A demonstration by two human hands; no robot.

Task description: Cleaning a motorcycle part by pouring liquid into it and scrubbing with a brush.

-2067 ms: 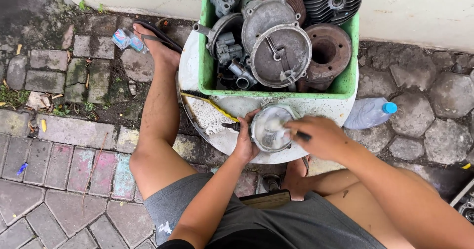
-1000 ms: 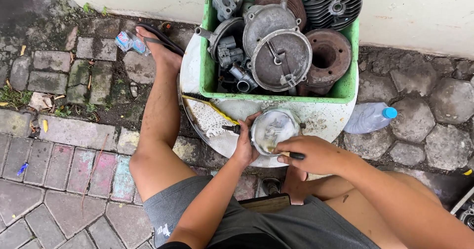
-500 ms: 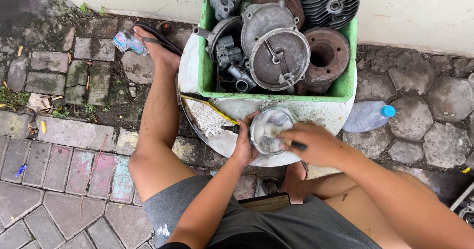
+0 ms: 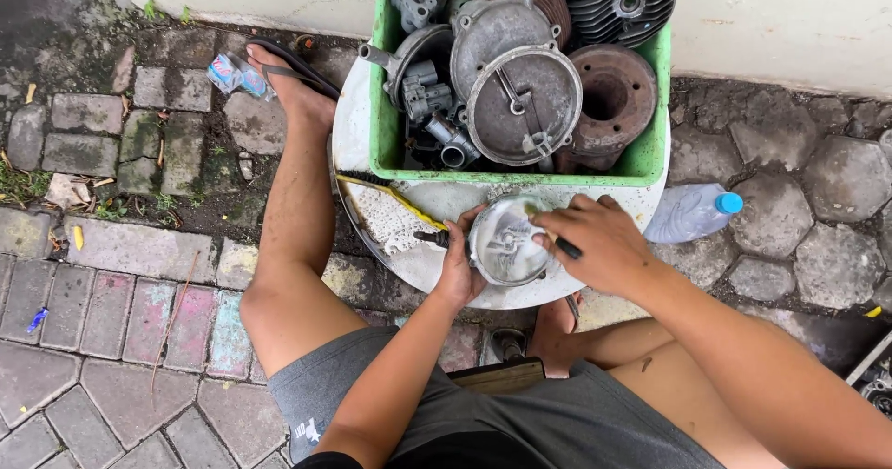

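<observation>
Head view: round metal cover [image 4: 506, 243] btwn left hand [image 4: 457, 269] & right hand [image 4: 595, 241] fingers.

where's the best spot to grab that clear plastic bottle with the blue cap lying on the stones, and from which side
Probably the bottle is best taken around its body, just behind the blue cap, coming down from above. It lies on its side on the paving, cap pointing right, so the round body is open from the top. Its left end is tucked against the white basin, so that side looks cramped.

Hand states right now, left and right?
Left hand: closed on the rim of the round metal part.
Right hand: closed on a dark-handled tool, pressed to that part.
</observation>
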